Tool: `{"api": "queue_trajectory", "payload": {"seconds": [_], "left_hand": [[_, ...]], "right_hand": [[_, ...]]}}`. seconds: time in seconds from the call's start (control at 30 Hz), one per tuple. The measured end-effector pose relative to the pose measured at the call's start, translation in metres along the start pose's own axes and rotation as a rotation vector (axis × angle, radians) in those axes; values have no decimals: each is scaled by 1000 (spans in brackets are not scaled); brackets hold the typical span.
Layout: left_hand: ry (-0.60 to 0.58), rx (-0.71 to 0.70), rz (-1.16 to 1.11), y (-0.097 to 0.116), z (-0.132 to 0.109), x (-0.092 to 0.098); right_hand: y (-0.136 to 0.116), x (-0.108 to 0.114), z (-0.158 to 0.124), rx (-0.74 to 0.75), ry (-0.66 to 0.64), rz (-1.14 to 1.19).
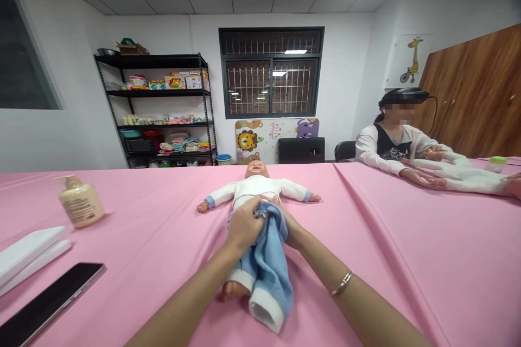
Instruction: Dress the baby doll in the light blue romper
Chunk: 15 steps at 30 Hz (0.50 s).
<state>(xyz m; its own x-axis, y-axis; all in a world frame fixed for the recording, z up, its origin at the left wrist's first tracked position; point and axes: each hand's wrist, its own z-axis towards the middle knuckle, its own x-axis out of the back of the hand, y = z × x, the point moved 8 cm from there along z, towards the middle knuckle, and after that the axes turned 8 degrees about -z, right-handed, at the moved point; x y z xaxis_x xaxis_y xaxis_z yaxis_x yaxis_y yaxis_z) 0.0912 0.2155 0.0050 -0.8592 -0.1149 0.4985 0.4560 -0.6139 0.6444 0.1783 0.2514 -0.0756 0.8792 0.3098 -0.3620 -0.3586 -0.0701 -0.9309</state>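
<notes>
A baby doll (256, 185) in a white top with blue cuffs lies on its back, arms spread and head away from me. Blue knitted pants (272, 260) with white cuffs cover its lower body. One bare foot (235, 291) pokes out of the left cuff, while the right cuff hangs open with no foot visible in it. My left hand (247, 221) is closed on the waistband at the doll's belly. On the other side, my right hand (288, 222) is at the waist too, its fingers mostly hidden behind the bunched cloth.
A pink cloth (163, 217) covers the table. On the left are a pump bottle (81, 201), folded white cloth (35, 252) and a phone (49, 301). A person (393, 135) wearing a headset sits at the right, hands near a white garment (456, 171). Shelves (163, 126) stand behind.
</notes>
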Motion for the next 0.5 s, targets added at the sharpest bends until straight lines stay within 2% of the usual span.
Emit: {"api": "queue_trajectory", "payload": {"seconds": [0.1,0.17,0.23,0.33,0.43,0.5], "left_hand": [[114,69,31,-18,4,13],[163,137,22,-32,6,20],[170,175,-16,-44,8,23],[32,149,-25,-47,10,14],[-225,74,82,-40,5,-4],[-358,52,154,-36,0,-12]], "right_hand": [[-6,-8,-8,-38,-120,-114],[-17,-12,-14,55,-209,-309],[-23,-10,-14,152,-236,-502],[-27,11,-2,241,-72,-628],[-31,43,9,333,214,-462],[-27,61,11,336,340,-298]]}}
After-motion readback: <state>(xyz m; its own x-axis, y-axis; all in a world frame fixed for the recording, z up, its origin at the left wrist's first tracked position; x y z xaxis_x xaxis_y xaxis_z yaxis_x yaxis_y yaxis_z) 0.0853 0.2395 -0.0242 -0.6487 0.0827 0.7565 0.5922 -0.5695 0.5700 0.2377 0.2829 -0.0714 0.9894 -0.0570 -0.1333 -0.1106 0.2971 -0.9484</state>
